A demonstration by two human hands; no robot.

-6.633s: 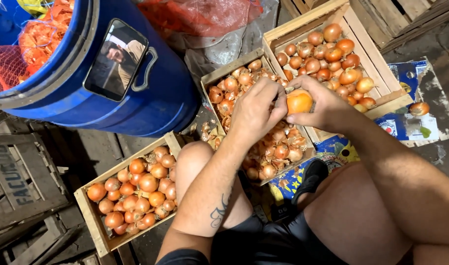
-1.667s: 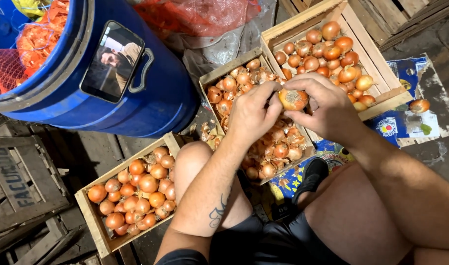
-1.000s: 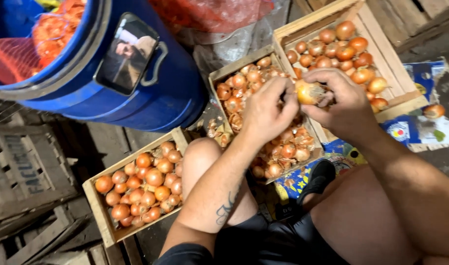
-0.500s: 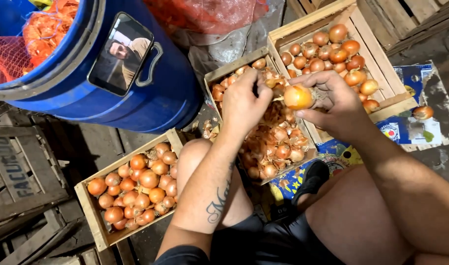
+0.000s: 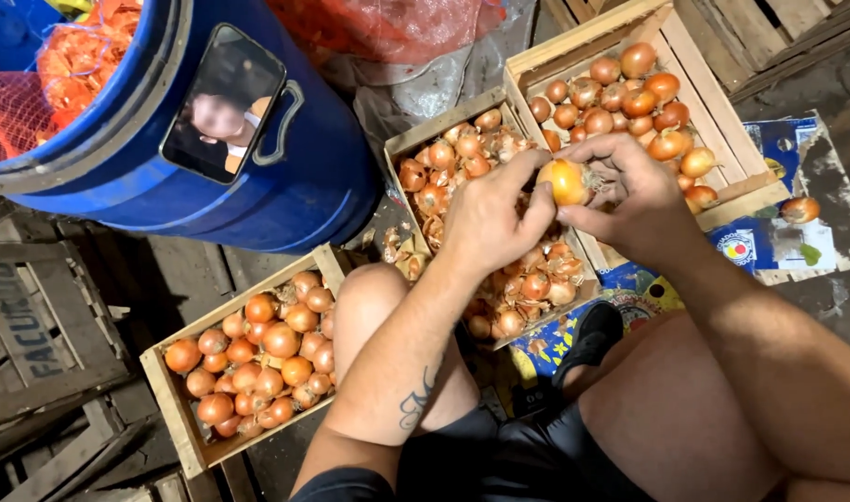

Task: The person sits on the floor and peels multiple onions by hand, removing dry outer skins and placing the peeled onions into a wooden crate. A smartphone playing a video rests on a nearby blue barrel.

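Here both hands, left hand (image 5: 485, 223) and right hand (image 5: 629, 200), pinch one onion (image 5: 567, 181) above the middle crate (image 5: 443, 125), seemingly mid-peel; loose skin wants careful fingertip pulling.

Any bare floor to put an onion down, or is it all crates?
Bare dark floor lies between the blue barrel, the left crate and the knee. The middle crate and right crate are packed with onions. Both hands, left hand and right hand, hold an onion above the middle crate.
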